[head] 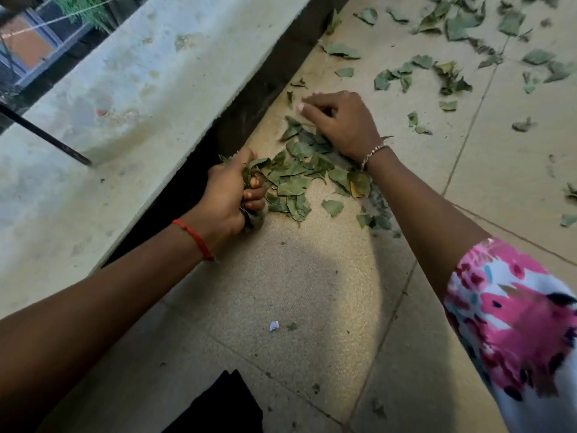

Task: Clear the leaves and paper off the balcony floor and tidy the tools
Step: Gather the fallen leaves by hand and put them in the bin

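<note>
**Gathering leaves by hand**

A paper point(274, 325) scrap lies nearest on the floor point(296, 276), untouched. Beyond it the left hand point(229, 198) clenches a bunch point(249, 171) of leaves beside the pile point(299, 179). The right hand point(342, 123), fingers bent, rests on the pile's far edge; whether it grips any I cannot tell. Best rake the pile toward the full fist, then fetch the strays point(449, 73) farther out.

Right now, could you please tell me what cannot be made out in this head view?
All in the head view:
Left hand: curled fingers hide how many leaves it grips.
Right hand: fingertips blurred, any pinch unclear.
Black object: cut off by the bottom edge.
White scrap: too small to confirm as paper.
</note>
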